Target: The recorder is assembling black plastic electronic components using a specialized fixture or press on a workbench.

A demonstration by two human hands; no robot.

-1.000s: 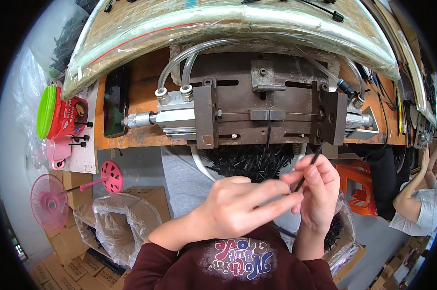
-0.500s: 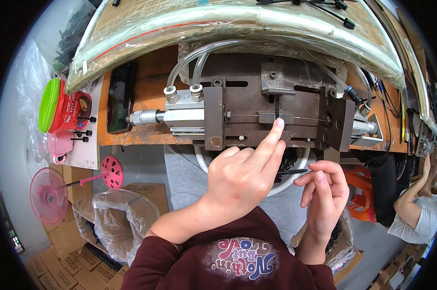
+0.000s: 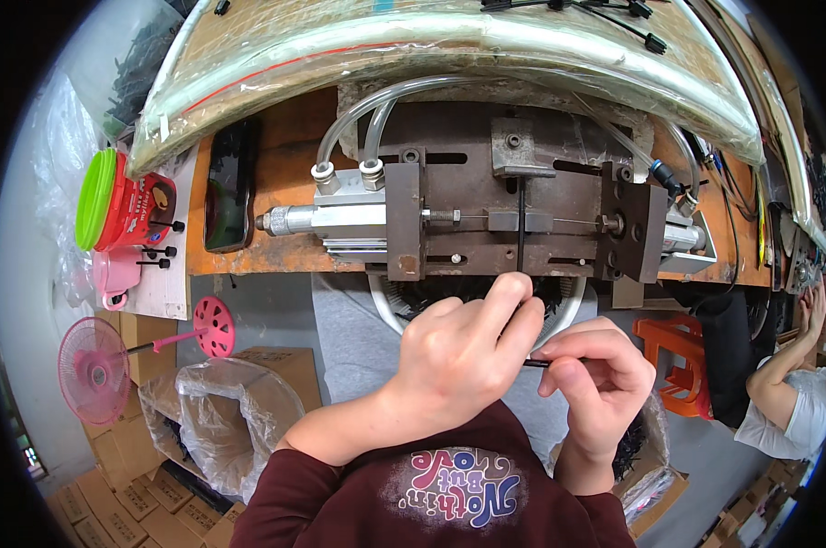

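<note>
In the clamping fixture (image 3: 577, 146) on the bench, a thin black rod (image 3: 521, 219) stands across the small centre block (image 3: 541, 222). Metal plungers with fine pins face it from both sides. My left hand (image 3: 463, 352) hovers just off the fixture's front edge, below the rod's near end; its fingers are curled in and what they hold, if anything, is hidden. Beside it, my right hand (image 3: 600, 379) pinches a second thin black rod (image 3: 536, 363) between thumb and fingers. That rod's left end runs up to my left hand and is covered there.
Air cylinders with clear hoses (image 3: 340, 128) flank the fixture. A dark phone-like slab (image 3: 230, 187) lies at left, near a red bucket (image 3: 125, 205). Below the bench are a white-rimmed basket (image 3: 385, 310) of black pieces, a pink fan (image 3: 93, 370) and an orange stool (image 3: 673, 365). Another person (image 3: 792, 397) sits at right.
My left hand has drawn back from the rod in the fixture and curled its fingers. My right hand has moved in beside it with the other rod. Both plungers have moved inward.
</note>
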